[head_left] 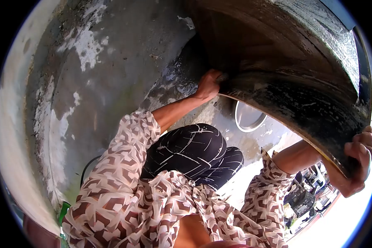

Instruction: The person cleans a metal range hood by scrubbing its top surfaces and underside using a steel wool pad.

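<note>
A large dark board [293,103] with a worn, dirt-streaked black face and a thin pale edge stands tilted in front of me; its edge looks bowed in this wide view. My left hand [209,86] is closed at its near-left corner, and its fingertips are partly lost in shadow. On the far right, my right hand [357,161] is wrapped around the board's other corner, fingers over the edge. What lies behind the board is hidden.
Below the board's edge a round metal-rimmed basin [249,118] rests on the wet, stained concrete floor [115,74]. A pale wall [20,107] curves along the left. Parked motorbikes [306,198] show at lower right. A green object [64,211] stands at lower left.
</note>
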Motion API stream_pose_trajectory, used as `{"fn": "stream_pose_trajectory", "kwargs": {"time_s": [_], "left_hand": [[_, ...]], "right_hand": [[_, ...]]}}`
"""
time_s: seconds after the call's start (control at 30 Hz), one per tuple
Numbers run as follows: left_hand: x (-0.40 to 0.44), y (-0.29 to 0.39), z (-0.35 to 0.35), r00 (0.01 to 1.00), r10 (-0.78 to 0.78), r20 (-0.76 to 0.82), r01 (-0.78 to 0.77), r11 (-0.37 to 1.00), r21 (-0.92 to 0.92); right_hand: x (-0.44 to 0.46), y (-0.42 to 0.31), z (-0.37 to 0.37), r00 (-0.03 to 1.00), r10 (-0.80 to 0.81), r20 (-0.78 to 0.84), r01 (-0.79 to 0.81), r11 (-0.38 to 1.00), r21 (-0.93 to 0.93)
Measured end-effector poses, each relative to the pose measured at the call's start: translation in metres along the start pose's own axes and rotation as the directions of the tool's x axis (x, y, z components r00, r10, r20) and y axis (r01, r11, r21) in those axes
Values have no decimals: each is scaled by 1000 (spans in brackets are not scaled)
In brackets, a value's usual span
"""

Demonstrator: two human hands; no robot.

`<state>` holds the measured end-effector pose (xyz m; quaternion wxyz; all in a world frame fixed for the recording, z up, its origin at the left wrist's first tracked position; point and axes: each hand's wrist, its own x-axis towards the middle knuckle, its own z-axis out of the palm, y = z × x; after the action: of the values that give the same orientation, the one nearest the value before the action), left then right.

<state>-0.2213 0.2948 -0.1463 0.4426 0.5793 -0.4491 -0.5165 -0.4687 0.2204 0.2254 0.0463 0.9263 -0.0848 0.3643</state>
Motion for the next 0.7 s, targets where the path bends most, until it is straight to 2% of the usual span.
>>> {"fn": "stream_pose_trajectory", "kwargs": {"time_s": [0.03, 0.1, 0.17, 0.23, 0.33, 0.37, 0.47, 0.57, 0.6, 0.67, 0.7], "left_hand": [[4, 25, -2, 999, -46, 6, 46, 998, -34], [8, 93, -13, 996, 81, 32, -78, 993, -83], [-1, 125, -16, 976, 219, 14, -216, 968, -131], [-7, 136, -11, 931, 364, -37, -365, 915, -174], [-3, 76, -8, 843, 538, 12, -538, 843, -23], [-2, 59, -6, 863, 504, 20, -501, 862, -81], [-6, -8, -2, 937, 311, 162, -334, 931, 145], [-12, -59, 26, 995, 74, 60, -67, 992, -110], [-16, -42, 23, 995, -1, 98, 8, 997, -71], [-7, 37, 0, 980, -148, 132, 148, 989, 12], [-8, 59, -6, 988, -87, 124, 80, 995, 56]], "right_hand": [[2, -2, 2, 1000, 3, 7, -3, 1000, 6], [5, -7, 1, 1000, 25, 14, -25, 999, 20], [9, -14, -3, 999, 41, 25, -42, 998, 38], [10, -20, -9, 998, 59, 34, -61, 997, 47], [14, -28, -15, 994, 94, 54, -97, 994, 58], [16, -31, -18, 993, 107, 57, -110, 992, 66], [21, -33, -22, 989, 136, 56, -141, 985, 101], [29, -37, -40, 987, 130, 93, -132, 991, 10], [29, -38, -42, 988, 130, 83, -132, 991, 23], [28, -35, -40, 992, 114, 46, -115, 993, 24], [27, -34, -38, 995, 99, 29, -99, 995, 21]]}}
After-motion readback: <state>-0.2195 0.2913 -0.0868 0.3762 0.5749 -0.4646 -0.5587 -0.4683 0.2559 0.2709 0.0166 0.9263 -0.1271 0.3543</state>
